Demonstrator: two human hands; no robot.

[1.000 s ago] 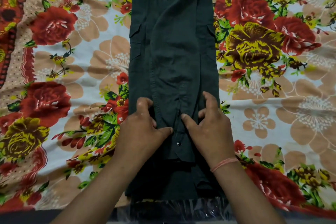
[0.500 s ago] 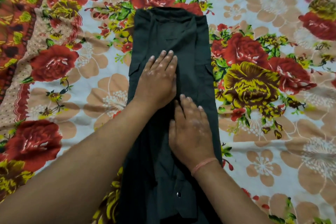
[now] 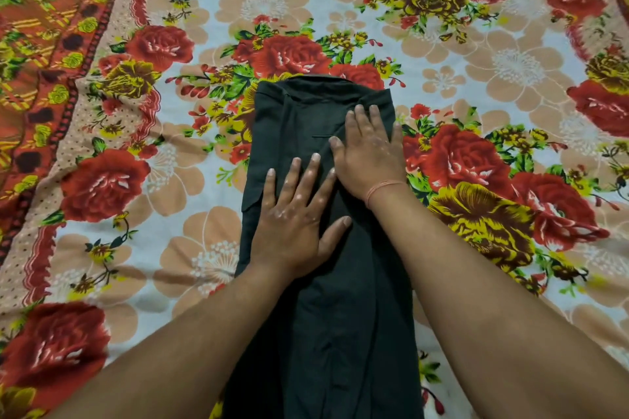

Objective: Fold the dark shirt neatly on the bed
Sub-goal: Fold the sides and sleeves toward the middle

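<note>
**On the flowered bed, two flat palms on the dark shirt**

Out to the left of the fingers we have the bedsheet (image 3: pixel 102 248), with its orange border and big red roses. Now the left hand (image 3: pixel 292 231): palm down on the dark shirt (image 3: pixel 340 333), fingers (image 3: pixel 294 177) straight and fanned wide, thumb splayed to the right, gripping nothing. Just left of those fingers we spot a small flap (image 3: pixel 251 202) at the shirt's edge. The shirt itself lies as a long narrow strip on the sheet. It runs from under our forearms out past both sets of fingertips, and its far end sits just beyond the right hand's. And there's the right hand (image 3: pixel 366 160), flat on the cloth farther along the strip, its heel just beside the left fingertips. Its fingers (image 3: pixel 357 119) are straight and closer together, little finger at the cloth's right edge, holding nothing either. A pinkish thread (image 3: pixel 384 187) circles that wrist. Right of the fingers we get more roses, red and yellow, on the pale sheet.
</note>
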